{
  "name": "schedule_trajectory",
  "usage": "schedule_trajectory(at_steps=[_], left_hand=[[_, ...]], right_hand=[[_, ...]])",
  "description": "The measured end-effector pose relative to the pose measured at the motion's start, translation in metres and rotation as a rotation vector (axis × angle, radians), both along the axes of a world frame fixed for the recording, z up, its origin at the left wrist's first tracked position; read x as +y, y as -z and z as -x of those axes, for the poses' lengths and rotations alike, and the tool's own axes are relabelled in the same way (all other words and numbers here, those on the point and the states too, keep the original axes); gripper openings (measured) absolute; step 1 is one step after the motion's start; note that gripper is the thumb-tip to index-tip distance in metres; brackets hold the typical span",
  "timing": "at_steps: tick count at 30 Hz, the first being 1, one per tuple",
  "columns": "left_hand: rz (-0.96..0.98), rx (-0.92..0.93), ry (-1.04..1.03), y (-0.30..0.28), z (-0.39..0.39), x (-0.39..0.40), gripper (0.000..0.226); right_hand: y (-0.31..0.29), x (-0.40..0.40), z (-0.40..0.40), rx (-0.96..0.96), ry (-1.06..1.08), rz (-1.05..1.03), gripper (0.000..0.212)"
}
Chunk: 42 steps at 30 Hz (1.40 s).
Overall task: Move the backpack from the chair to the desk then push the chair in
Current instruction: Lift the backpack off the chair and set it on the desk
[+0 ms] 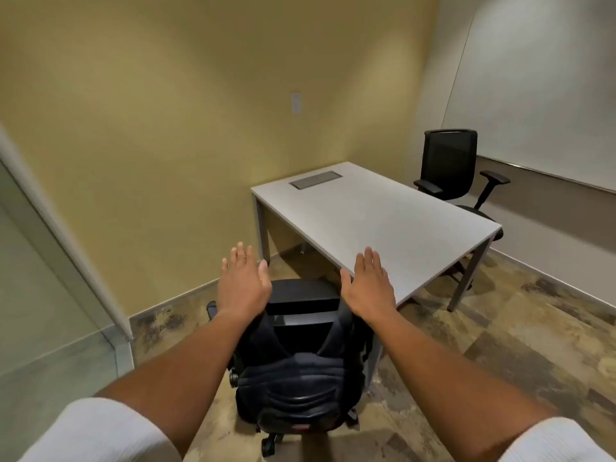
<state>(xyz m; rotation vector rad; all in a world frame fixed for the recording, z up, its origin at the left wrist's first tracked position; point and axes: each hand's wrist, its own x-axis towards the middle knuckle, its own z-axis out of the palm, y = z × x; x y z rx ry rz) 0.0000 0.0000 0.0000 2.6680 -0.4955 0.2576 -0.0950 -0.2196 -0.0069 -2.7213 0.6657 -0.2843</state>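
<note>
A dark navy backpack (293,375) lies on the seat of a black office chair (301,296) that stands in front of me, its back toward the grey desk (376,218). Both my arms are stretched forward above the chair. My left hand (241,283) hovers over the chair's left side with fingers spread and palm down, holding nothing. Over the right side, at the desk's near corner, my right hand (368,283) is flat and open too. Neither hand touches the backpack. The chair's wheels show below the pack.
A second black office chair (450,168) stands behind the desk at the right, near a whiteboard wall (540,95). A grey cable hatch (315,180) is set in the desk's far end. A yellow wall lies behind, a glass partition (43,295) to the left.
</note>
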Motion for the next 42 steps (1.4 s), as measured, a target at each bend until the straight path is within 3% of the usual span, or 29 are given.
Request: schedule_trajectory(at_steps=[8,14,20,24,30,34,37,39,42], left_hand=[[-0.120,0.202,-0.092,0.037,0.014,0.009,0.071],[-0.095,0.271,-0.322,0.038,0.014,0.008,0.060],[0.044,0.546,-0.518,0.036,0.002,0.013,0.097],[0.081,0.624,-0.456,0.030,0.001,0.017,0.070],[0.330,0.716,-0.540,0.034,-0.005,0.020,0.075],[0.661,0.686,-0.681,0.041,-0.009,0.022,0.084],[0.870,0.687,-0.789,0.044,-0.007,0.023,0.083],[1.004,0.705,-0.859,0.044,-0.005,0.022,0.077],[1.228,0.672,-0.953,0.036,-0.010,0.021,0.047]], right_hand=[[0.025,0.008,0.019,0.122,0.094,-0.009,0.054],[0.024,0.009,0.013,0.184,0.224,-0.100,0.082],[0.024,0.005,0.004,0.208,0.381,-0.345,0.095],[0.029,0.004,0.003,0.216,0.438,-0.395,0.108],[0.031,-0.008,-0.002,0.166,0.477,-0.544,0.094],[0.034,-0.008,-0.004,-0.043,0.615,-0.764,0.075],[0.037,0.000,-0.004,-0.204,0.717,-0.821,0.083],[0.041,0.007,-0.002,-0.324,0.781,-0.803,0.087],[0.039,0.013,-0.001,-0.511,0.837,-0.782,0.082]])
